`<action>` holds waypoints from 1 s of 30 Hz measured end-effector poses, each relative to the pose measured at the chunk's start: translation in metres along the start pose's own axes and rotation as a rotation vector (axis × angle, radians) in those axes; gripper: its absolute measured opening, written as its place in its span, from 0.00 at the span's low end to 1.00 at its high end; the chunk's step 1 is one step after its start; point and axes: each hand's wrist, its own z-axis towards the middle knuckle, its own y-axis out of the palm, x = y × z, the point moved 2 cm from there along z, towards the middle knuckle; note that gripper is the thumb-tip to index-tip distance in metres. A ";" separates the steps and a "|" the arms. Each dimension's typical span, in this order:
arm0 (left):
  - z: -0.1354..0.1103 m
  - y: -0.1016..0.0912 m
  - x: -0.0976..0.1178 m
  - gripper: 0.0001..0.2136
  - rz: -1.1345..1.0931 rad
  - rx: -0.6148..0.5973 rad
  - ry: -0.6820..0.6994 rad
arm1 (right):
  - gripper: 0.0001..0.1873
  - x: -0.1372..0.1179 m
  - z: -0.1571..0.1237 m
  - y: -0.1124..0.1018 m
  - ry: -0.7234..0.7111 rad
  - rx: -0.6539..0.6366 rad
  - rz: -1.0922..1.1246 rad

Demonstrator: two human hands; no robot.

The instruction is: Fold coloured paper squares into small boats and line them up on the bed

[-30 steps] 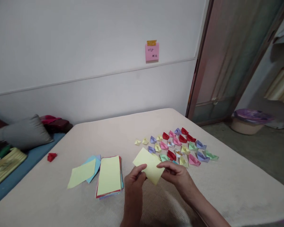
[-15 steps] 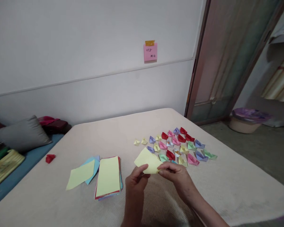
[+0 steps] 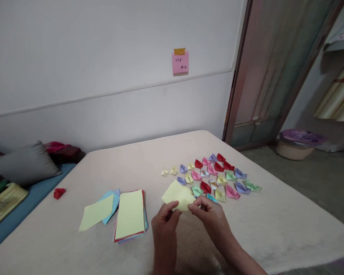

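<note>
Between my hands is a folded sheet of pale yellow paper point(image 3: 176, 193), held above the cloth with one corner pointing up and away. My left hand point(image 3: 166, 221) pinches its lower edge between thumb and fingers. On the right edge, the thumb and fingertips of my right hand point(image 3: 208, 212) are closed on the same sheet. Just beyond lie several folded paper boats point(image 3: 213, 184) in red, pink, yellow, green, blue and purple. To the left of my hands rests a stack of coloured paper point(image 3: 129, 214), yellow on top.
Loose yellow and blue sheets point(image 3: 96, 212) lie left of the stack. A crumpled-looking red paper piece point(image 3: 59, 193) is near the left edge of the covered surface point(image 3: 126, 164). A grey pillow point(image 3: 23, 162) lies farther left; a lined basin point(image 3: 295, 147) stands on the floor at right.
My right thumb and fingers have shifted slightly left along the sheet's edge. The yellow paper stays in both hands; the whole view has moved a little.
</note>
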 end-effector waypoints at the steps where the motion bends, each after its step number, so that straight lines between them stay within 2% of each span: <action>1: 0.000 0.000 0.000 0.09 -0.007 0.009 -0.009 | 0.13 0.000 0.000 0.000 -0.004 0.010 -0.016; 10: -0.003 0.005 0.004 0.10 -0.070 0.073 -0.051 | 0.13 -0.004 -0.004 0.000 -0.033 0.071 -0.135; 16: -0.005 0.007 0.002 0.07 -0.069 0.045 -0.044 | 0.13 -0.003 -0.005 -0.001 -0.084 0.111 -0.230; 18: -0.005 0.008 -0.003 0.07 -0.073 0.060 -0.070 | 0.11 -0.002 -0.005 -0.001 -0.082 0.144 -0.192; 20: -0.004 0.008 -0.008 0.07 -0.100 0.091 -0.108 | 0.11 -0.001 -0.005 0.000 -0.040 0.154 -0.055; 23: -0.002 0.009 -0.011 0.09 -0.205 0.135 -0.174 | 0.20 0.000 -0.006 0.009 0.077 0.047 0.271; 25: -0.002 0.010 -0.010 0.09 -0.265 0.144 -0.192 | 0.21 -0.001 -0.008 0.017 0.117 -0.059 0.393; 28: -0.003 0.011 -0.008 0.09 -0.259 0.113 -0.169 | 0.10 -0.002 -0.012 0.025 0.119 -0.143 0.333; 30: -0.005 0.011 -0.009 0.09 -0.207 0.092 -0.142 | 0.05 -0.002 -0.014 0.026 0.126 -0.126 0.255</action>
